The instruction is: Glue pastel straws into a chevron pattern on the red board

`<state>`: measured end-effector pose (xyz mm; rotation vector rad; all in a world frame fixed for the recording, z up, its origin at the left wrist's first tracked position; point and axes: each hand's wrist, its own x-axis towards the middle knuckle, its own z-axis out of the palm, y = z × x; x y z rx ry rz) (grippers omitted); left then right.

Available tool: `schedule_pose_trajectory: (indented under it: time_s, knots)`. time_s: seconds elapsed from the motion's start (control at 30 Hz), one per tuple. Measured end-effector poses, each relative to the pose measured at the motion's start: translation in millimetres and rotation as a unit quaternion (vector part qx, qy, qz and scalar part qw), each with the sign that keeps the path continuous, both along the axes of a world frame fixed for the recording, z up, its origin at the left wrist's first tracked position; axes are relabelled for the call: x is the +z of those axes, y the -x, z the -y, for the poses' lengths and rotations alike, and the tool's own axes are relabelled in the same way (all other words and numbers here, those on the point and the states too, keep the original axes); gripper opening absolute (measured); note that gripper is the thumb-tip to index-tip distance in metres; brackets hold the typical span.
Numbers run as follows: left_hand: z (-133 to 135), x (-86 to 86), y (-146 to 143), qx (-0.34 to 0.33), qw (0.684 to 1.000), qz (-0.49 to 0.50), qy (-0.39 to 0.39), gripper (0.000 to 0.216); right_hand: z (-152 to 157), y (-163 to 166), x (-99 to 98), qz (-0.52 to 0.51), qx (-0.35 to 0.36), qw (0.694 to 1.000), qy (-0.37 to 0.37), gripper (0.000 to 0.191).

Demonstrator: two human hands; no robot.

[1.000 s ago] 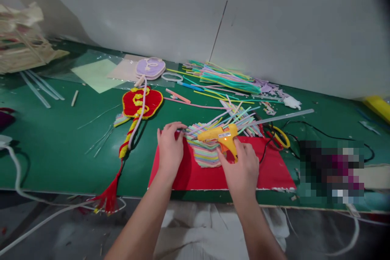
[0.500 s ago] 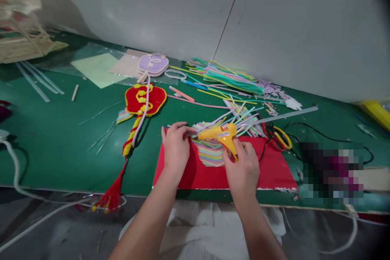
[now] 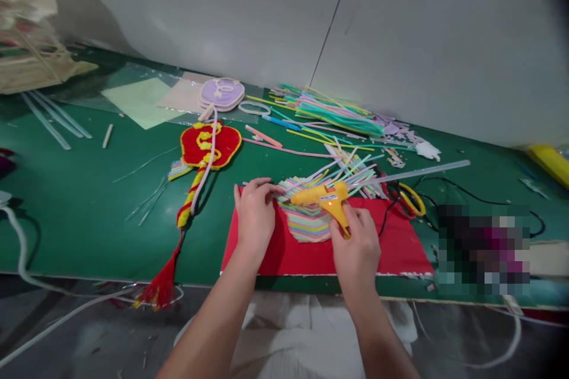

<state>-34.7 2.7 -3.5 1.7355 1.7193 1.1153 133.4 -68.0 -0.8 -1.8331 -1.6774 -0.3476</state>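
A yellow hot glue gun (image 3: 323, 195) is in my right hand (image 3: 355, 246), fingers wrapped round its handle. A long clear glue stick (image 3: 418, 173) juts from its back, and its nozzle points left over a striped pastel piece of pipe cleaners (image 3: 309, 228). That piece lies on a red board (image 3: 398, 243). At its upper left edge, my left hand (image 3: 256, 213) pinches the end of a lilac pipe cleaner (image 3: 306, 179); the fingertips are close to the nozzle and partly hide that end.
Left of the board lies a red and yellow fan-shaped ornament (image 3: 211, 145) with a red tassel (image 3: 162, 284). Loose pipe cleaners (image 3: 338, 115) are heaped near the wall. Yellow-handled scissors (image 3: 412, 200) and a black cord (image 3: 480, 192) lie on the right.
The glue gun and my right hand have shifted slightly right, its nozzle still near my left fingertips. My left hand holds about the same place.
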Motion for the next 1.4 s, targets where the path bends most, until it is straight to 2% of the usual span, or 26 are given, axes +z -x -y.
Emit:
schedule_pose_trajectory:
  time_s: [0.87,1.03,1.17,1.27,1.4]
  knots:
    - [-1,1.0,2,-0.002,0.999,-0.032,0.023,0.034,15,-13,4.9,0.026,-0.017,0.999,-0.012,0.024]
    - [-1,1.6,2,-0.005,0.999,-0.042,0.021,0.034,21,-15,11.3,0.015,-0.024,1.0,-0.006,0.026]
    - [-3,0.4,2,-0.009,0.997,-0.071,0.021,0.031,19,-38,19.8,-0.017,-0.08,0.997,-0.015,0.039]
    - [-5,-0.6,3,-0.015,0.996,-0.086,0.014,0.026,10,-74,23.1,-0.042,-0.144,0.989,-0.015,0.05]
    - [-7,-0.9,3,-0.021,0.994,-0.104,-0.014,0.023,-8,-127,22.6,-0.082,-0.23,0.969,0.022,0.05]
